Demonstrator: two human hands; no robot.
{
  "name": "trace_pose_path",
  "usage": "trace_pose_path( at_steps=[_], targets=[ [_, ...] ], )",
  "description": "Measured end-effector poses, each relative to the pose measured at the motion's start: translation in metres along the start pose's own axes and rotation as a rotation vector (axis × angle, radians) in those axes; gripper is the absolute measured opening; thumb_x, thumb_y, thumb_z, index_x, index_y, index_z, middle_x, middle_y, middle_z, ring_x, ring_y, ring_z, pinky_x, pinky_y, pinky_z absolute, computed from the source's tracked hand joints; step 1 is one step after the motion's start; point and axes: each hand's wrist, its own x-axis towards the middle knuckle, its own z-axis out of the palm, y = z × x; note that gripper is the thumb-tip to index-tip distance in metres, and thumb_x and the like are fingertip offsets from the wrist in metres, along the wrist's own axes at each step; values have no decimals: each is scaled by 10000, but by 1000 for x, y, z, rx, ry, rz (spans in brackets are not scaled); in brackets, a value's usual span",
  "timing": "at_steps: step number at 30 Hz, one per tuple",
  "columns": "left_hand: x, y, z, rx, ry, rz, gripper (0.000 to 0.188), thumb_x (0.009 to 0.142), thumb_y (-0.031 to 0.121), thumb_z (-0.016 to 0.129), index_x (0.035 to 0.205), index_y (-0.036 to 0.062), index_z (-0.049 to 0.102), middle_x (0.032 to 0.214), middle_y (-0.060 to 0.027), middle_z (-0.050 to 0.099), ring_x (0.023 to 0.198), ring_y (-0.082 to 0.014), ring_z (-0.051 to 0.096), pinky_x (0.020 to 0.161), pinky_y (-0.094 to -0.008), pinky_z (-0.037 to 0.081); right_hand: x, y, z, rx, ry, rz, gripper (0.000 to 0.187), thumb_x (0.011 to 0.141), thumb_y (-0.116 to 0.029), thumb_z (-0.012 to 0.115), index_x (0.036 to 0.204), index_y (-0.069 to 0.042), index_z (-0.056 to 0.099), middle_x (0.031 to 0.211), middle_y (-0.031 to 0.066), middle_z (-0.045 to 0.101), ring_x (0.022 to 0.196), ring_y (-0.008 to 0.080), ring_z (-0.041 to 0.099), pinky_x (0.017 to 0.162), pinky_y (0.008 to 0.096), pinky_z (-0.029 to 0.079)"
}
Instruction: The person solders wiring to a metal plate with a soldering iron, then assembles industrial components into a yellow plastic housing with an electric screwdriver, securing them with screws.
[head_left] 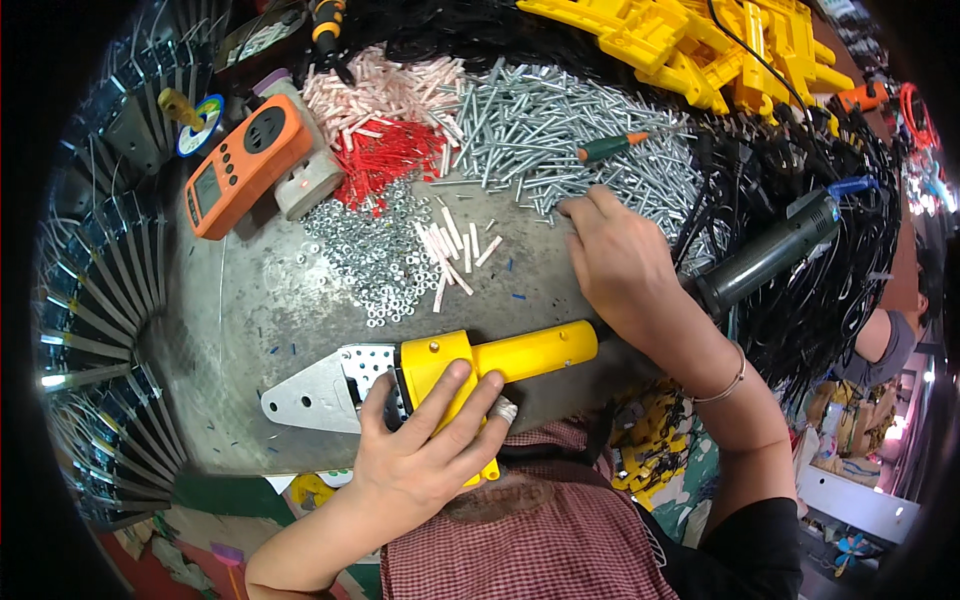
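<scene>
On the bench in front of me lies a yellow-handled tool (535, 352) with a tapered, holed metal plate (310, 392) pointing left. My left hand (425, 450) is closed over its yellow body, fingers spread across the top and one finger by the perforated metal bracket. A white wrap covers part of one finger. My right hand (622, 250) reaches to the near edge of a heap of long silver screws (530, 120). Its fingers are bent together at the screws, and what they pinch is hidden. A green-handled screwdriver (610, 147) rests on the heap.
Left of the screws are piles of nuts (375, 260), red pieces (385, 160) and pale sleeves (375, 90). An orange multimeter (248, 165) stands at far left. A dark cylindrical tool (770, 255) and black cables (830, 290) lie right, yellow housings (690, 45) behind.
</scene>
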Motion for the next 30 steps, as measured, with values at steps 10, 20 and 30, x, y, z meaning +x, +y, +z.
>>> trace_pose_path(
  at_steps=[10,20,30],
  targets=[
    [-2,-4,3,1,26,31,262,815,265,569,1067,219,620,1374,6,512,1316,-182,428,917,-568,342,28,-17,8,312,-30,-10,195,799,-78,628,962,0,554,916,175,568,782,370,616,688,447,514],
    [-4,-4,0,-38,9,31,287,813,244,568,1094,204,613,1378,-7,503,1325,-190,419,932,-564,340,36,-20,8,161,-62,-238,197,730,-31,626,908,-16,544,832,155,568,721,353,610,619,427,507],
    [-5,-4,8,-16,50,48,298,724,317,651,1007,224,641,1364,-9,525,1291,-233,449,984,-586,265,31,-12,-3,625,-77,-70,115,760,2,645,848,6,571,660,81,573,577,145,601,561,269,489]
  ],
)
